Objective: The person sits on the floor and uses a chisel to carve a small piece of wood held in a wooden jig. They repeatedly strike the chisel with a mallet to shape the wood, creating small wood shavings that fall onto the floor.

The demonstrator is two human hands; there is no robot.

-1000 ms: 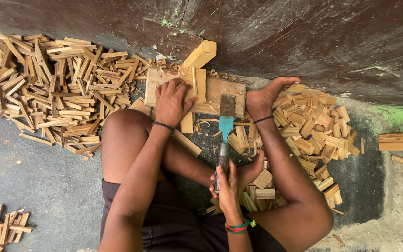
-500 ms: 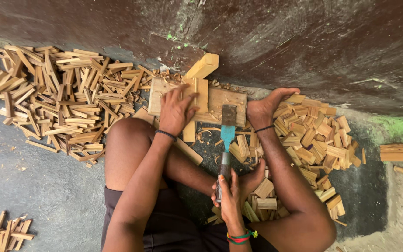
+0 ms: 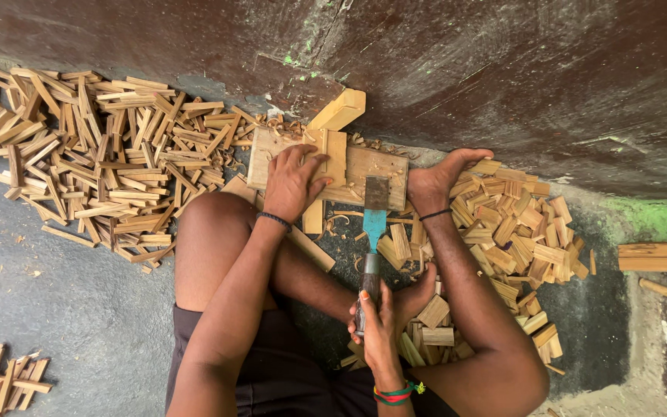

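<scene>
Only the head view to go on. The person is sitting on the grey concrete floor (image 3: pixel 63 309), and compared with the frames from a moment back hardly anything is shifting. The left hand (image 3: pixel 293 184) is still pressing flat, fingers spread, on a narrow pale wooden stick (image 3: pixel 336 154) lying across a flat rectangular wooden board (image 3: pixel 384 166). The right hand (image 3: pixel 380 324) is still wrapping fully closed around the dark handle of a blue-shanked steel chisel (image 3: pixel 373 228), whose blade tip is resting on the board's near edge, so I reckon it's mid-shaving. A bare foot (image 3: pixel 445 177) is bracing the board's right end. Heaps of cut wooden sticks are sitting on the left (image 3: pixel 102 154) and right (image 3: pixel 519 232). No packages, labels or signs are showing anywhere.
</scene>
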